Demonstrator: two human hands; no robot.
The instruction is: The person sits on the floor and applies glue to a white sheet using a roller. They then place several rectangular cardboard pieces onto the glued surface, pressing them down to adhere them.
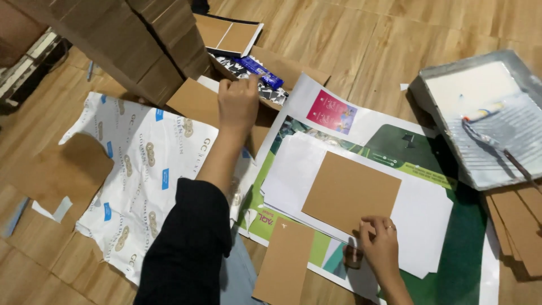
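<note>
Near edge: our right hand (381, 244) is resting low on the white sheets (424, 210), fingers curled narrow and fingertips pressing the near corner of a brown cardboard rectangle (350, 192). We are seeing a small dark round thing under that hand; what it is, we cannot tell. The rectangle is lying flat and slightly rotated on the stacked white sheets, plain and unprinted, edges clean. Just beside it, nearer us, a narrower brown strip (285, 262) is lying on the green printed poster (463, 248).

Farther out: our left hand (238, 104), arm in a dark sleeve, is stretching forward, fingers bent and closing on the edge of a brown card piece (195, 101) by an open box of dark patterned items (248, 70). Left of the arm, crumpled white printed paper (141, 169) is spreading over the wood floor (350, 34).

Far right: a grey tray (429, 73) is holding white glue and a roller.
</note>
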